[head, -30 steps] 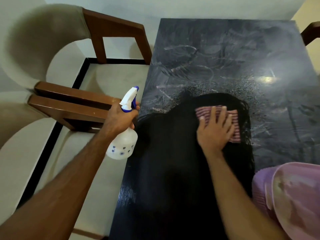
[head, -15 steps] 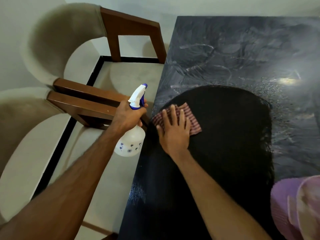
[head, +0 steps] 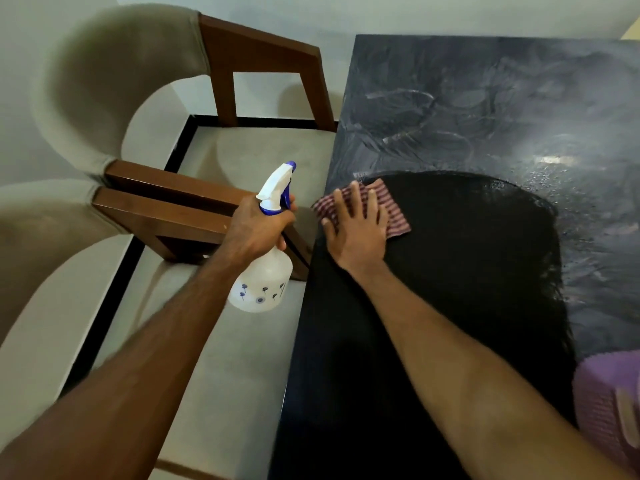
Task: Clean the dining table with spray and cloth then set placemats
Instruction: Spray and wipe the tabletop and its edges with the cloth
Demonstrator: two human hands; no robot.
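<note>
Dark, glossy dining table (head: 485, 98) fills the right side; its left edge runs from the far corner down toward the bottom of the view. Near half reads deep black in a rounded patch; far half is grey and hazy with swirled smears and fine droplets near a light glare. Pale tiled floor (head: 242, 358) with a black border strip lies open along the left edge of the table.

Two chairs with brown wooden frames and curved beige padded backs stand left of the table. The far chair (head: 263, 60) has its frame close to the table's edge; the near chair (head: 162, 220) has a wooden rail reaching toward the table edge, behind the left hand.

At the lower right, on the table's near part, a lilac woven-textured item (head: 609, 403), cut off by the frame; cannot tell what it is.

Left hand (head: 256, 230): fingers curled round the neck of a spray bottle (head: 261, 285), held off the table over the floor gap. Bottle is translucent white, rounded body with small blue flower prints, white head with a blue trigger and nozzle tip.

Right hand (head: 356, 233): flat, fingers spread and straight, pressing a red-and-white striped cloth (head: 394, 216) onto the tabletop just inside the left edge. Cloth shows beyond the fingertips and to the right.
</note>
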